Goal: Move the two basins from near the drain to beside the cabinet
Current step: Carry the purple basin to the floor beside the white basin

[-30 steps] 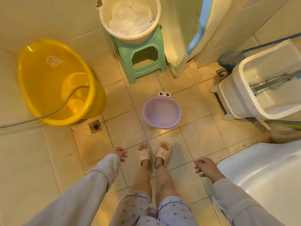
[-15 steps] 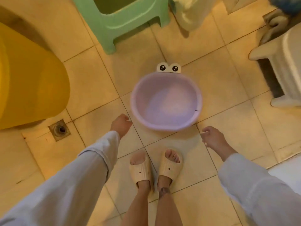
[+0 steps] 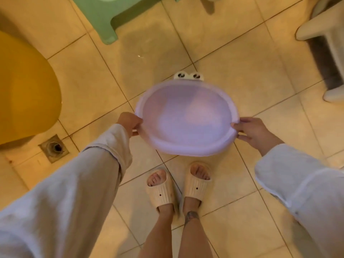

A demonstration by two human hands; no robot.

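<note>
While beige floor tiles (image 3: pixel 242 75) gleam, left hand (image 3: pixel 128 121) and right hand (image 3: pixel 255 131) clasp lilac basin (image 3: pixel 186 118) rims

Tiled floor (image 3: pixel 242 58) bears green stool (image 3: pixel 104 17), yellow tub (image 3: pixel 24 94), drain (image 3: pixel 54 148).

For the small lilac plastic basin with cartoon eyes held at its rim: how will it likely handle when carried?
The small lilac plastic basin with cartoon eyes looks empty and thin-walled, so probably light. The left hand and right hand pinch opposite rim edges, which suggests it is stiff enough to keep shape, though it may flex slightly. Its smooth rim could slip if wet.
</note>
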